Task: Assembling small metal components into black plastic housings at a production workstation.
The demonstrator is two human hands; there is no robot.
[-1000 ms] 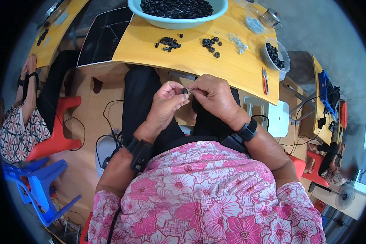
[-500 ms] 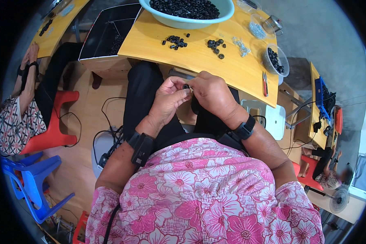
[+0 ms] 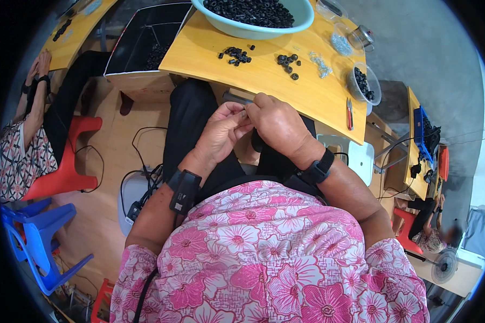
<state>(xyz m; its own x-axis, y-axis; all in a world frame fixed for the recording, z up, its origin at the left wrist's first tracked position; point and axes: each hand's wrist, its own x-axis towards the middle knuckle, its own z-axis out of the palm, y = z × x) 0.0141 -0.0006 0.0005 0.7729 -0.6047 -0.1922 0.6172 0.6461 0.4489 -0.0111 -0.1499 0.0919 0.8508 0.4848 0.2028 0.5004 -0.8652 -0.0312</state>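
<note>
Floor: tan, smooth floor (image 3: 113, 126), cables trailing across it
Wall: plain grey wall (image 3: 425, 59)
Near furniture: yellow wood-topped table (image 3: 318, 91), white stool (image 3: 365, 156) beside its right end
Left side: another yellow table (image 3: 78, 43), red stool (image 3: 59, 169), blue plastic chair (image 3: 48, 231)
Right side: narrow-looking table (image 3: 415, 180), second red stool (image 3: 407, 231), round fan (image 3: 444, 265)
Light: bright, strongest along the right edge

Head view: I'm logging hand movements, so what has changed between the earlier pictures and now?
The bare right hand has moved leftward, its bunched fingers now covering the fingertips of the bare left hand and hiding the small black cylindrical piece seen there earlier. No release is visible. The pale turquoise round bowl, loose small black pieces and red-handled metal tool stayed on the yellow wooden table.
</note>
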